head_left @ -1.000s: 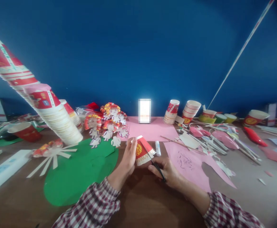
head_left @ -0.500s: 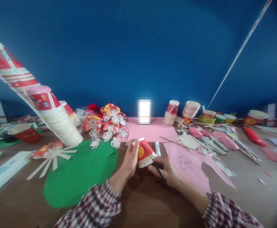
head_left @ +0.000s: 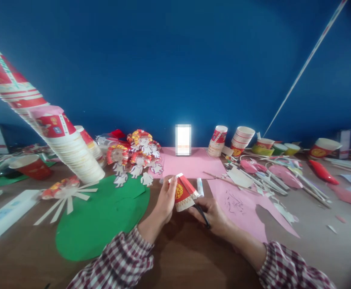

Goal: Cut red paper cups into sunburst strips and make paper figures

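A red paper cup (head_left: 181, 193) with a yellow emblem and a pale zigzag band is tilted in front of me. My left hand (head_left: 165, 200) grips it from the left side, thumb at its upper edge. My right hand (head_left: 211, 213) is closed around the black handles of a pair of scissors (head_left: 205, 218). The scissor blades are at the cup's right side, mostly hidden by cup and fingers. Just behind the right hand lies a small white tube (head_left: 200, 187).
A green paper sheet (head_left: 103, 224) lies left, beside a tall leaning stack of paper cups (head_left: 76, 148). Paper figures (head_left: 139, 156) are heaped behind it. Pink paper (head_left: 232, 204) and paper strips (head_left: 278, 180) cover the right. Shorter cup stacks (head_left: 242, 138) stand by the blue wall.
Both hands, the cup and the scissors keep almost the same place. The whole view has shifted very slightly.
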The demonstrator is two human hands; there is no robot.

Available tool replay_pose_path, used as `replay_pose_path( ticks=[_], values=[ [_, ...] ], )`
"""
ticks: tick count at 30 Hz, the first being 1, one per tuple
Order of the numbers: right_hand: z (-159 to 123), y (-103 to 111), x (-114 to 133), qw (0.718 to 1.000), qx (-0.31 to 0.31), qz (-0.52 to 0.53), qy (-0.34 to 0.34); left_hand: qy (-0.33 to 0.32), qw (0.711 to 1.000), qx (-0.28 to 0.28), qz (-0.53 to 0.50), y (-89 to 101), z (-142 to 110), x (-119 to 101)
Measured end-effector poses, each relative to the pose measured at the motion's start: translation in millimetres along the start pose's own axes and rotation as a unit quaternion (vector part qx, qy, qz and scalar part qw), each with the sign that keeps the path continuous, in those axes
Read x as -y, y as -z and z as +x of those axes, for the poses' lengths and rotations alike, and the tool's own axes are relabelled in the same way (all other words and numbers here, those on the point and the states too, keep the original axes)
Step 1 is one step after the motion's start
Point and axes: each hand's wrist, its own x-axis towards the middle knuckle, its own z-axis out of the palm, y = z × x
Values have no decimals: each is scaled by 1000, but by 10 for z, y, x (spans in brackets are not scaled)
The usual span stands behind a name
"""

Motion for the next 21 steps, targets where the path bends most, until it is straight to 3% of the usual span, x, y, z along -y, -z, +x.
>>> replay_pose_path(
  ticks=[11,16,21],
  values=[
    [14,0,-65,1000,-17,-17,13,1,1000,5,-21,-1,-1,-2],
    [6,-16,-90,998,39,29,-36,-41,999,-23,-1,33,32,-59],
    [-22,-27,-91,998,46,18,-48,-5,993,-51,-110,169,144,-247]
  ],
)
